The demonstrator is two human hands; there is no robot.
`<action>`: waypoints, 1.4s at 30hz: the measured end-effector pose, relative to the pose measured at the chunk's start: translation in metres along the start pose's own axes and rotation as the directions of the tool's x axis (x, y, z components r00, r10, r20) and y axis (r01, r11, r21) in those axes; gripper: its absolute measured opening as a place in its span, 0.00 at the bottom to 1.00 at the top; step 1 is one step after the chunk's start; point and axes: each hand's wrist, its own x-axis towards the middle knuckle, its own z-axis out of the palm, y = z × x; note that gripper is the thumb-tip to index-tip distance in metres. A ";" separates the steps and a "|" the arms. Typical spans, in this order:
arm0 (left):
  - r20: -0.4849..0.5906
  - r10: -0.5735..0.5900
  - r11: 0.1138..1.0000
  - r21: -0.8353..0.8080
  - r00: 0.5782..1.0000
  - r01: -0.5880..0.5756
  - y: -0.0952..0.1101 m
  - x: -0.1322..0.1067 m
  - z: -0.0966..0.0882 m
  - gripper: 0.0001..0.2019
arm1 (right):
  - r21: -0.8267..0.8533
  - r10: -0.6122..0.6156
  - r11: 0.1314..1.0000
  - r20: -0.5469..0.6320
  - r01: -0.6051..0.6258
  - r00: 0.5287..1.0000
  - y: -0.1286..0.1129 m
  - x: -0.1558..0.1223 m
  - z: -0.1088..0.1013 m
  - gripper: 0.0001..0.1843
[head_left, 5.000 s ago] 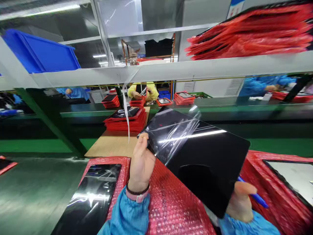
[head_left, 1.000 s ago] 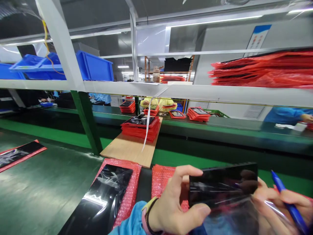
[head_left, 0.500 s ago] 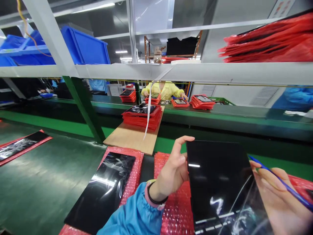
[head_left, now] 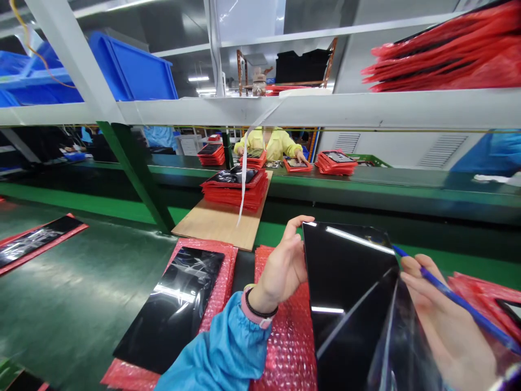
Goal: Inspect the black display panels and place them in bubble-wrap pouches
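From here the black rectangular glass-like panel gleams, red plastic bubble-wrap sheets look bumpy, the flat tan wooden board matt

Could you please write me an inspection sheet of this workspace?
Surface: green worktop, bare patch showing reflections.
Job's things: held black panel with loose clear film at its lower right; second panel lying on red bubble wrap.
Clutter: white strip dangling from the shelf rail.
Hands: left hand holds the panel's left edge; right hand holds a blue pen beside the right edge; its grip on the film is unclear.
Cables: yellow cord hanging upper left.
Surroundings: blue bins; yellow-sleeved co-worker opposite.
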 end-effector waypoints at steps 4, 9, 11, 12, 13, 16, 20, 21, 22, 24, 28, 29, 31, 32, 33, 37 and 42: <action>-0.025 0.011 0.996 0.087 1.000 -0.008 0.003 0.008 0.001 0.12 | 0.084 0.061 0.994 0.054 -0.065 0.997 -0.001 -0.008 0.013 0.30; -0.146 0.016 0.963 0.269 0.989 0.024 0.011 0.022 -0.003 0.12 | 0.040 -0.004 0.999 0.171 -0.003 0.985 0.009 -0.011 0.022 0.35; -0.243 -0.012 0.920 0.377 0.970 0.106 0.016 0.021 -0.014 0.14 | 0.019 0.021 1.000 0.208 -0.025 0.978 0.022 -0.005 0.020 0.34; -0.305 -0.025 0.887 0.433 0.952 0.162 0.019 0.018 -0.023 0.16 | 0.008 0.037 0.999 0.224 -0.040 0.974 0.030 -0.001 0.019 0.33; -0.370 -0.036 0.848 0.480 0.928 0.224 0.021 0.013 -0.033 0.18 | -0.005 0.054 0.999 0.238 -0.054 0.970 0.039 0.003 0.019 0.31; -0.527 -0.009 0.771 0.537 0.850 0.342 0.025 -0.012 -0.066 0.21 | -0.051 0.082 0.996 0.296 -0.070 0.952 0.063 0.012 0.020 0.27; -0.639 -0.091 0.730 0.479 0.764 0.488 0.021 -0.050 -0.098 0.14 | -0.075 0.031 0.997 0.391 -0.001 0.920 0.088 0.010 0.028 0.24; -0.655 -0.129 0.724 0.452 0.745 0.522 0.019 -0.057 -0.103 0.12 | -0.080 0.012 0.997 0.413 0.023 0.910 0.093 0.008 0.032 0.23; -0.662 -0.172 0.717 0.423 0.730 0.553 0.017 -0.062 -0.105 0.12 | -0.086 -0.008 0.995 0.435 0.050 0.901 0.098 0.005 0.035 0.22; -0.658 -0.250 0.705 0.379 0.711 0.599 0.012 -0.067 -0.108 0.12 | -0.106 -0.051 0.988 0.468 0.113 0.882 0.107 -0.001 0.042 0.22; -0.644 -0.285 0.678 0.389 0.710 0.624 0.005 -0.063 -0.113 0.15 | -0.183 -0.157 0.945 0.472 0.270 0.868 0.117 -0.010 0.052 0.23; -0.643 -0.281 0.666 0.404 0.713 0.627 0.004 -0.062 -0.115 0.17 | -0.204 -0.190 0.928 0.455 0.310 0.870 0.118 -0.010 0.051 0.24; -0.640 -0.276 0.639 0.436 0.718 0.634 0.002 -0.059 -0.120 0.20 | -0.247 -0.260 0.893 0.400 0.377 0.879 0.118 -0.005 0.043 0.25; -0.637 -0.279 0.623 0.450 0.719 0.640 0.001 -0.058 -0.123 0.21 | -0.271 -0.289 0.877 0.364 0.397 0.886 0.118 0.001 0.035 0.26; -0.632 -0.288 0.606 0.461 0.719 0.648 0.001 -0.058 -0.126 0.21 | -0.297 -0.309 0.864 0.323 0.406 0.894 0.118 0.008 0.025 0.26; -0.609 -0.358 0.542 0.482 0.708 0.688 0.000 -0.055 -0.133 0.22 | -0.401 -0.256 0.859 0.201 0.318 0.945 0.129 0.045 -0.019 0.21; -0.595 -0.343 0.557 0.495 0.727 0.667 0.005 -0.050 -0.130 0.21 | -0.408 -0.027 0.901 0.287 0.147 0.958 0.145 0.063 -0.043 0.13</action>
